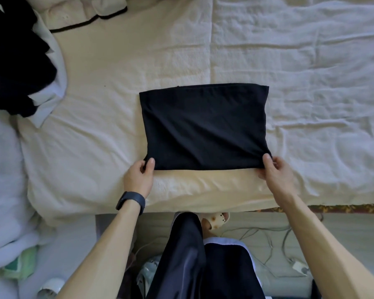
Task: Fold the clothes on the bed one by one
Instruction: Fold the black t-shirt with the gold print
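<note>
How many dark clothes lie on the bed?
2: a folded black cloth rectangle in the middle, and a crumpled black-and-white garment at the far left; others may hide beneath.

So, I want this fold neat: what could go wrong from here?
The left hand and right hand pinch only the near corners of the black garment, so its middle may sag when lifted. Diagonal creases across it could get folded in. It lies near the bed edge and might slide off.

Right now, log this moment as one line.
black garment: folded on bed | left hand: pinches near-left corner | right hand: pinches near-right corner
</note>
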Motion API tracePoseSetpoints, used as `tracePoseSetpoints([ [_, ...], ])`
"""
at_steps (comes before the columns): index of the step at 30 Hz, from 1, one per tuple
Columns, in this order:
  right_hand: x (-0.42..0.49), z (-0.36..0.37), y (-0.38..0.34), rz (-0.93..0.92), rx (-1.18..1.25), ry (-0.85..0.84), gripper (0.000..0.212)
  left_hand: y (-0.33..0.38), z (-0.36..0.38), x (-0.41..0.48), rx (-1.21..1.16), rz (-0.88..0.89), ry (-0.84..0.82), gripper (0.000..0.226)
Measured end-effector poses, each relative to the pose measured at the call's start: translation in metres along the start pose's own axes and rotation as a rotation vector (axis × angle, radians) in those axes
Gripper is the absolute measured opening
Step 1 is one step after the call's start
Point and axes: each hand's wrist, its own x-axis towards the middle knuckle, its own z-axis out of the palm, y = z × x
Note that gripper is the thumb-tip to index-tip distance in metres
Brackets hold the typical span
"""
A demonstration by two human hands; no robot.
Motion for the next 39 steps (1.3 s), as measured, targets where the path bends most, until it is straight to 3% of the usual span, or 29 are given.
tracePoseSetpoints([
  [5, 0.003, -0.002, 0.003, -0.053, -0.025, 0.147, 0.040, -0.007, -0.014, 0.002, -0.159, -0.078, 0.115, 0.039],
  [10, 0.007, 0.001, 0.010, -0.032, -0.227, 0.126, 0.034, -0.005, -0.007, -0.004, -0.050, -0.077, -0.047, 0.030],
  [12, 0.002, 0.006, 0.003, -0.146, -0.337, 0.232, 0.037, -0.003, -0.001, -0.003, 0.134, 0.108, 0.132, 0.042],
  [14, -0.007, 0.024, -0.010, -0.409, -0.473, 0.344, 0.042, 0.008, 0.014, -0.003, 0.309, 0.397, 0.258, 0.052],
  [17, -0.016, 0.078, -0.021, -0.884, -0.674, 0.204, 0.043, 0.038, 0.055, -0.003, 0.532, 0.724, 0.074, 0.062],
  [19, -0.008, 0.113, -0.020, -0.984, -0.865, 0.009, 0.052, 0.049, 0.081, 0.004, 0.701, 0.824, -0.051, 0.061],
  [22, 0.044, 0.117, -0.033, -0.891, -1.040, 0.053, 0.057, 0.048, 0.077, 0.053, 0.725, 0.760, -0.060, 0.058],
  [25, 0.100, 0.073, -0.054, -0.552, -1.032, 0.187, 0.060, 0.039, 0.040, 0.112, 0.725, 0.533, 0.039, 0.057],
  [27, 0.114, 0.052, -0.064, -0.401, -0.994, 0.271, 0.063, 0.042, 0.026, 0.127, 0.759, 0.509, 0.094, 0.058],
  [30, 0.098, 0.074, -0.077, -0.486, -0.940, 0.366, 0.066, 0.072, 0.043, 0.108, 0.668, 0.651, 0.172, 0.060],
  [33, 0.080, 0.109, -0.078, -0.851, -1.053, 0.146, 0.061, 0.100, 0.075, 0.089, 0.683, 0.755, 0.152, 0.059],
  [34, 0.086, 0.109, -0.078, -0.896, -1.090, 0.060, 0.061, 0.102, 0.076, 0.094, 0.673, 0.730, 0.138, 0.058],
  [36, 0.112, 0.092, -0.083, -0.842, -1.099, 0.013, 0.060, 0.094, 0.066, 0.116, 0.630, 0.605, 0.138, 0.057],
  [39, 0.144, 0.051, -0.093, -0.582, -1.035, 0.083, 0.059, 0.076, 0.040, 0.140, 0.649, 0.447, 0.182, 0.060],
])
